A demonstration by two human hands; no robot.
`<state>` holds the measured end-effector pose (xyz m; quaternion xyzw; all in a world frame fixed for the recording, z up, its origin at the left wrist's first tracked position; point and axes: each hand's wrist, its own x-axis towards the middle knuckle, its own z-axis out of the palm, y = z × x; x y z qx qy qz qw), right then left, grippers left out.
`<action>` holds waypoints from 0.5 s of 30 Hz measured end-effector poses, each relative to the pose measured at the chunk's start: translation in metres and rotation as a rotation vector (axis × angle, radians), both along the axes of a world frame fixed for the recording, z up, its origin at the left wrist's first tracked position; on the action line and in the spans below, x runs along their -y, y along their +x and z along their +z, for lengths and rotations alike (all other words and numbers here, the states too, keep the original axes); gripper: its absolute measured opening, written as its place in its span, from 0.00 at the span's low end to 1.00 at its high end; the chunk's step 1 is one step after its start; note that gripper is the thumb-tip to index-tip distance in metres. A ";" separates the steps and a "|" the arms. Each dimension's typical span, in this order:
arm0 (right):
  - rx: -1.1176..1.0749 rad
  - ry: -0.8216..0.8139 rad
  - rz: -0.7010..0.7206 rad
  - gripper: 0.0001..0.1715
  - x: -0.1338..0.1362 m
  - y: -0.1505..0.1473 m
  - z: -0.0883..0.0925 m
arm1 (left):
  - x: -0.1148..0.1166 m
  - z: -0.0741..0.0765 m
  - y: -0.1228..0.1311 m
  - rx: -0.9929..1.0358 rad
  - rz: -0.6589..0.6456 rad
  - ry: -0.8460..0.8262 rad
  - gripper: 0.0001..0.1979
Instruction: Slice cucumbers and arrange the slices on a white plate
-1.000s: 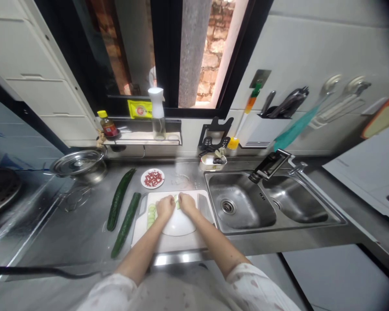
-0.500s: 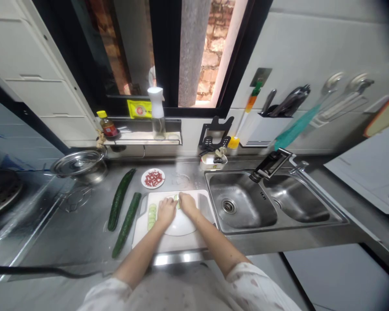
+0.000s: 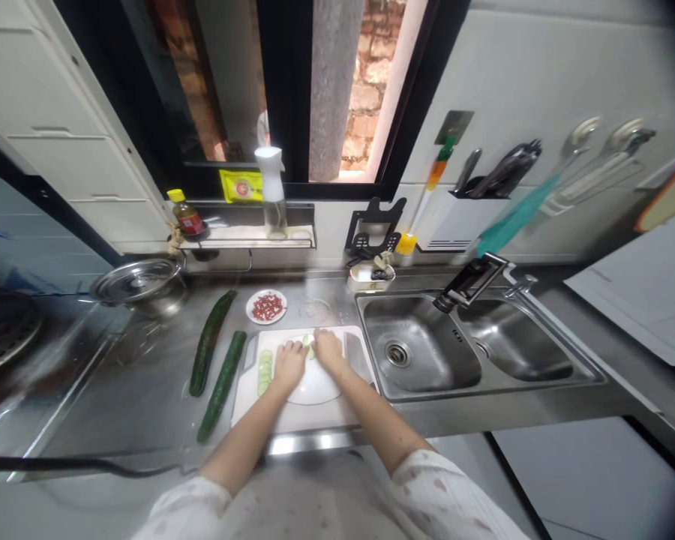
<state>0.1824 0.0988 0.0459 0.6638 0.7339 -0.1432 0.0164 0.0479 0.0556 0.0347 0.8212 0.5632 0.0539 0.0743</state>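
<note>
A white plate (image 3: 315, 390) lies on the white cutting board (image 3: 264, 427), partly covered by my hands. At the far side of the plate, pale green cucumber slices (image 3: 310, 351) show between my fingers. My left hand (image 3: 290, 365) is closed with bent fingers at the slices' left side. From the right, my right hand (image 3: 328, 350) pinches at the same slices, its fingertips partly hidden. A row of overlapping cucumber slices (image 3: 265, 373) rests on the board just left of my left hand. Two whole cucumbers (image 3: 222, 386) lie on the counter left of the board.
A small white plate of chopped red pieces (image 3: 266, 307) stands behind the board. To the right is a double steel sink (image 3: 421, 360) with a black faucet (image 3: 466, 283). A lidded steel pot (image 3: 146, 289) sits back left, below a shelf with bottles (image 3: 273, 195).
Both hands stay over the plate at the slices, with my right hand's fingers shifted slightly. The whole view has moved a little; the other objects keep their places.
</note>
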 end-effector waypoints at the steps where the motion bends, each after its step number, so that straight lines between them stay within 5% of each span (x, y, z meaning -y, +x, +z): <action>1: 0.007 0.013 -0.016 0.14 0.000 0.001 -0.001 | 0.000 -0.001 0.000 -0.007 -0.007 0.006 0.18; 8: 0.006 0.010 -0.074 0.13 0.005 0.009 -0.001 | 0.000 -0.003 0.001 -0.046 -0.013 0.028 0.17; 15: -0.007 0.030 0.014 0.14 0.025 0.009 -0.005 | 0.000 -0.002 0.001 -0.061 -0.018 0.007 0.17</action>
